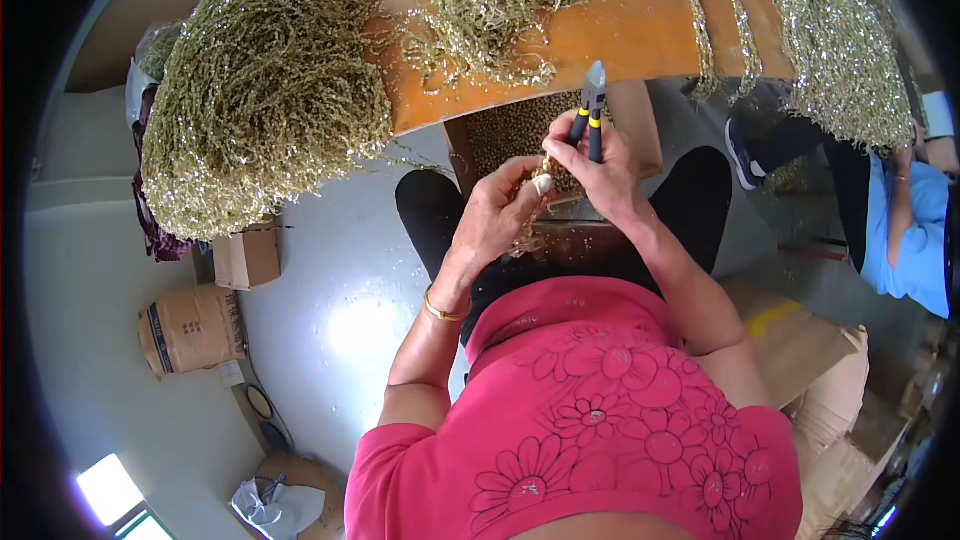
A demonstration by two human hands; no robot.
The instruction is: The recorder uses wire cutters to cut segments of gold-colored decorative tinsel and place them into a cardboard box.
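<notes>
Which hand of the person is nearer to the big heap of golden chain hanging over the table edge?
Left. The left hand is beside the heap of golden chain, toward its lower right, apart from it. The right hand, holding the pliers, is farther to the right.

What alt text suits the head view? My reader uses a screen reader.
A seated person's right hand holds pliers upright while the left hand pinches a gold beaded strand, beside an orange table heaped with beaded strands.
</notes>
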